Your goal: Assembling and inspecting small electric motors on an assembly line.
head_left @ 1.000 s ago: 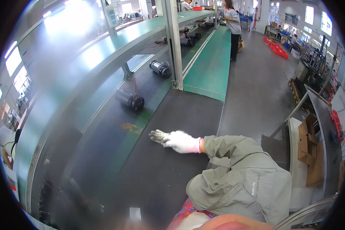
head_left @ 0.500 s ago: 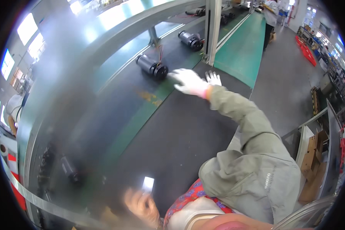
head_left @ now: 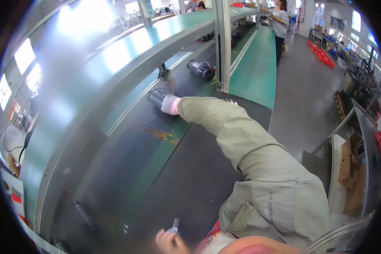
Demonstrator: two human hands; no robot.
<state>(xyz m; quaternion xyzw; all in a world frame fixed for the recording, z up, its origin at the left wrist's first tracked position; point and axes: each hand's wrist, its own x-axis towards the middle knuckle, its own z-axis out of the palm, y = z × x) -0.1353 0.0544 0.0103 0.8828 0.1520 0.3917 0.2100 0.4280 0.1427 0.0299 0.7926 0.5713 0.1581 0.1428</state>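
My right hand point(head_left: 170, 105), in a white glove, closes over the near end of a dark cylindrical motor point(head_left: 156, 97) on the work surface; its fingertips are largely hidden. Thin wires rise behind that motor. At the bottom of the view, my left hand point(head_left: 172, 242) shows bare fingertips pinching a small translucent strip point(head_left: 175, 224). A second motor point(head_left: 200, 70) lies farther off, beside a metal post. White glove fingers point(head_left: 232, 101) peek out from behind my right sleeve; the rest of that glove is hidden.
A metal-edged green shelf point(head_left: 127, 63) runs above the dark belt. The upright post point(head_left: 222, 51) stands beyond my right arm. Another dark cylinder point(head_left: 84, 213) lies at lower left. Cardboard boxes point(head_left: 349, 163) sit on a rack at right. A person point(head_left: 279, 25) stands at the far end.
My right hand has moved left onto the nearer motor, its sleeve now stretched across the bench. My left hand has shifted slightly down and right, still with the strip.
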